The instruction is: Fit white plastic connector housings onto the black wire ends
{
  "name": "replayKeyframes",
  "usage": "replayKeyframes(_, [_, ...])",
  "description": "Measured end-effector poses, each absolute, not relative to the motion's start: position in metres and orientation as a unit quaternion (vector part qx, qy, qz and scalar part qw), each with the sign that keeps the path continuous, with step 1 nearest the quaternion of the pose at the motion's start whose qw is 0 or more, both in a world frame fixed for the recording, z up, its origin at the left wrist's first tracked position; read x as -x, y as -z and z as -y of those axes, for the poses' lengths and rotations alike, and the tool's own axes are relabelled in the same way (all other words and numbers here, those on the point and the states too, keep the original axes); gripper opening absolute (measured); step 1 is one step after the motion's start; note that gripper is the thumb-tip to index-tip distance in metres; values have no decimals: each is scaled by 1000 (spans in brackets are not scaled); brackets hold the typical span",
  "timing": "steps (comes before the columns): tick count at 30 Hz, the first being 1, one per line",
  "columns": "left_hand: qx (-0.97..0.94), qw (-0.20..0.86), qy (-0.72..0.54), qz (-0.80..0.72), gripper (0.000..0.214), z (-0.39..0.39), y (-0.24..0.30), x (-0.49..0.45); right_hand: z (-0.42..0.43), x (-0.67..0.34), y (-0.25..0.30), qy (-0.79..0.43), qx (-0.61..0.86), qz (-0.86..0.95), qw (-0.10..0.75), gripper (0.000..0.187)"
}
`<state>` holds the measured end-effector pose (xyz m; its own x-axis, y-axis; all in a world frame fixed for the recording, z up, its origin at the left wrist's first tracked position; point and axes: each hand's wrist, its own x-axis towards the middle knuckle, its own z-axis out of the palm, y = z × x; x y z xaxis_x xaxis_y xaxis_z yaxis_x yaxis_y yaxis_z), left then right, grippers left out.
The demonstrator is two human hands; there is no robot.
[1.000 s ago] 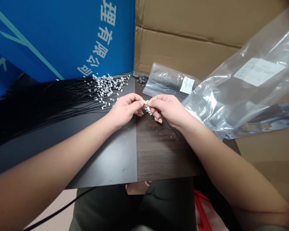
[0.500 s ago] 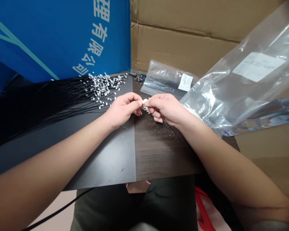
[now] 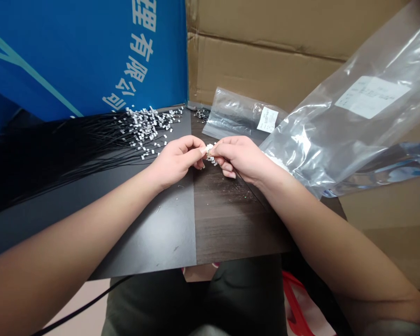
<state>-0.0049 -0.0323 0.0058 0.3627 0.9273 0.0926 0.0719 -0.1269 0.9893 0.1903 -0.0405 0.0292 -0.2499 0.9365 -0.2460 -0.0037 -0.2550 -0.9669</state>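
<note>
My left hand (image 3: 177, 158) is closed in a pinch, thumb and forefinger on a small white connector, mostly hidden by the fingertips. My right hand (image 3: 243, 156) meets it tip to tip, its thumb and forefinger pinching a thin black wire (image 3: 245, 183) that trails below the palm toward the right forearm. Just behind the fingertips lie loose white connectors (image 3: 212, 160) on the dark wood-grain table. To the left spreads a big bundle of black wires (image 3: 56, 151) with white connectors (image 3: 149, 126) on their ends.
A large clear plastic bag (image 3: 322, 135) with a label stands at the right, white pieces at its mouth. Behind my hands lies a smaller clear bag (image 3: 234, 114). A blue panel (image 3: 73, 51) and a cardboard wall (image 3: 259, 60) close off the back. A grey mat (image 3: 154, 233) covers the table's left part.
The view has shifted slightly, so everything sits a little further left. Both hands keep their pinch at nearly the same spot, the fingertips changing only slightly.
</note>
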Motion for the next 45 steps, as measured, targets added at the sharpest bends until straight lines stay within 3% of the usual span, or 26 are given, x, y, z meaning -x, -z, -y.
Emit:
replayKeyframes(16, [-636,532,-407,-383,28,33,-5,7,41,-189,-33,-631,492,469,375,26])
replayKeyframes(45, [-643,526,-417,-370,24,29,-2,7,41,-189,-34,-634,486,470,376,28])
